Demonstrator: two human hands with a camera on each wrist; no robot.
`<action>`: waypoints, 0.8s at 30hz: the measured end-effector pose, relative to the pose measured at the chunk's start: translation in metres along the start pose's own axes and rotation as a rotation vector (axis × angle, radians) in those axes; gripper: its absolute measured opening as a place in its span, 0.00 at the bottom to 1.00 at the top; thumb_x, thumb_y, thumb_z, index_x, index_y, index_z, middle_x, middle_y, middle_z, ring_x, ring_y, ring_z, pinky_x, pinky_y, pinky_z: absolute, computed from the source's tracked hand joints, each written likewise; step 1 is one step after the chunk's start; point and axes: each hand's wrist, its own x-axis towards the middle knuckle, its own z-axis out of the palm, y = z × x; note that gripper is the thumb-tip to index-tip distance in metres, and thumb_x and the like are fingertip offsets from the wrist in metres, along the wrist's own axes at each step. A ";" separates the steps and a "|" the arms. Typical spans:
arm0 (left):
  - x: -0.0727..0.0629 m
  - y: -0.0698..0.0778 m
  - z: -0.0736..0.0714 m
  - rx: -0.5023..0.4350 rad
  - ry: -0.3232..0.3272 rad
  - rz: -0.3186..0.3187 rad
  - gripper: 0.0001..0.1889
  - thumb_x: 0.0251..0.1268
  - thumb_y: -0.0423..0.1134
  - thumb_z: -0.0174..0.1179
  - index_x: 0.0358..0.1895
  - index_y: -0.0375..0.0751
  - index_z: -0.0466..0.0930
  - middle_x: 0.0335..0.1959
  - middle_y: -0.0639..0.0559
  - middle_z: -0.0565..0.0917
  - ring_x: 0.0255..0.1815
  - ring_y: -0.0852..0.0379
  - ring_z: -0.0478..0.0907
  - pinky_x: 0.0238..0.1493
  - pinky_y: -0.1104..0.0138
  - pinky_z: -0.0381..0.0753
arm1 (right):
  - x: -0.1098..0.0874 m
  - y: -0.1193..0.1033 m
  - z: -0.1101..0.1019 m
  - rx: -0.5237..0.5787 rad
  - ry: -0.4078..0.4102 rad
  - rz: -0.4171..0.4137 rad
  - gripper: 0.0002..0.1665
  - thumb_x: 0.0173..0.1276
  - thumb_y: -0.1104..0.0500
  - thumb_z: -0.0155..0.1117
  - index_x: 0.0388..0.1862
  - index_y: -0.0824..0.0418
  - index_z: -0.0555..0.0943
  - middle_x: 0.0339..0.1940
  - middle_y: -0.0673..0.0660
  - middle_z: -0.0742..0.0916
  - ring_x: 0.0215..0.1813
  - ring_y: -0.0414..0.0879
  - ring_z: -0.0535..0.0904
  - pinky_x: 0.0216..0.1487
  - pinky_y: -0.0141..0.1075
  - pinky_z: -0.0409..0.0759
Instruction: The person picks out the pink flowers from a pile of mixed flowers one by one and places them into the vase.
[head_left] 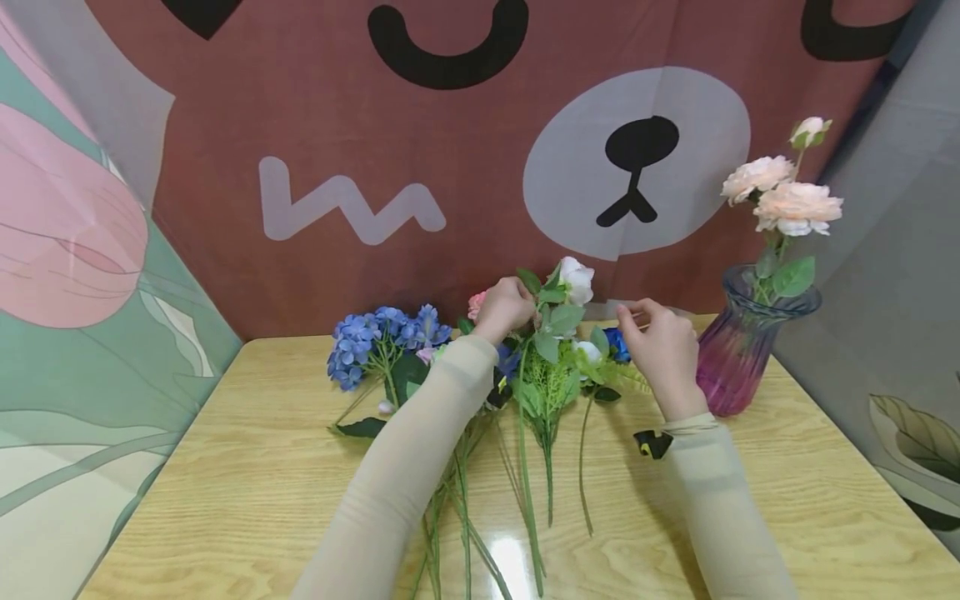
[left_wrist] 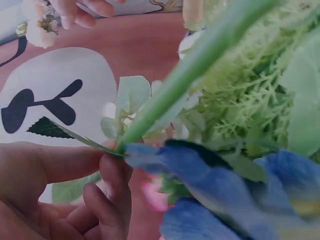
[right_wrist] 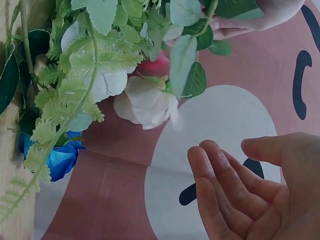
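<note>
My left hand (head_left: 506, 310) pinches a green stem (left_wrist: 170, 95) between thumb and fingers, just where a small leaf branches off. The stem belongs to an artificial white rose (head_left: 576, 280) with green leaves, and its long lower end hangs toward the table's front. To the right, my right hand (right_wrist: 240, 195) holds nothing, its fingers relaxed and slightly bent, thumb apart. Below the hands lie a green fern-like bunch (head_left: 547, 392), a blue rose (right_wrist: 62, 161) and another white flower (head_left: 588, 351). A pink flower (head_left: 476, 305) shows partly behind my left hand.
A purple-pink glass vase (head_left: 735, 367) with pale peach flowers (head_left: 798, 208) stands at the right, close to my right hand. Blue hydrangeas (head_left: 386, 333) lie at the back left. Several loose stems (head_left: 465, 533) reach toward the front of the wooden table (head_left: 247, 467).
</note>
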 end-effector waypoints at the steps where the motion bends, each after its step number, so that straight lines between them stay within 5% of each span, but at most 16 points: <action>1: -0.002 0.000 -0.001 -0.017 0.010 0.014 0.10 0.56 0.38 0.64 0.30 0.45 0.70 0.23 0.52 0.74 0.20 0.56 0.68 0.20 0.66 0.68 | 0.000 0.000 0.000 0.000 -0.001 -0.001 0.23 0.70 0.46 0.55 0.41 0.64 0.83 0.32 0.64 0.88 0.25 0.56 0.82 0.19 0.41 0.73; 5: -0.008 0.003 -0.005 -0.062 0.034 0.043 0.22 0.48 0.37 0.71 0.44 0.43 0.69 0.30 0.48 0.78 0.25 0.52 0.73 0.24 0.63 0.73 | 0.000 0.001 0.000 0.003 -0.003 -0.003 0.24 0.70 0.44 0.54 0.42 0.64 0.83 0.32 0.64 0.88 0.24 0.55 0.81 0.18 0.40 0.72; 13: -0.010 0.013 -0.015 -0.078 -0.002 0.010 0.08 0.52 0.42 0.70 0.23 0.42 0.84 0.24 0.47 0.86 0.19 0.54 0.76 0.18 0.65 0.69 | 0.000 0.001 0.000 0.008 -0.013 -0.006 0.26 0.71 0.43 0.52 0.43 0.64 0.83 0.32 0.63 0.88 0.23 0.54 0.81 0.17 0.38 0.70; 19: -0.017 0.017 -0.022 -0.140 -0.011 -0.002 0.07 0.55 0.43 0.68 0.23 0.49 0.87 0.28 0.45 0.87 0.20 0.54 0.77 0.17 0.65 0.66 | 0.000 0.000 -0.001 0.015 -0.022 -0.003 0.26 0.71 0.42 0.52 0.43 0.63 0.83 0.32 0.63 0.88 0.24 0.54 0.81 0.17 0.38 0.70; 24: -0.025 0.020 -0.029 -0.248 0.005 -0.001 0.03 0.56 0.42 0.68 0.27 0.50 0.86 0.25 0.48 0.86 0.22 0.54 0.77 0.27 0.61 0.68 | 0.000 0.000 -0.001 0.027 -0.024 0.007 0.26 0.71 0.43 0.52 0.42 0.63 0.84 0.31 0.63 0.88 0.25 0.55 0.82 0.20 0.40 0.73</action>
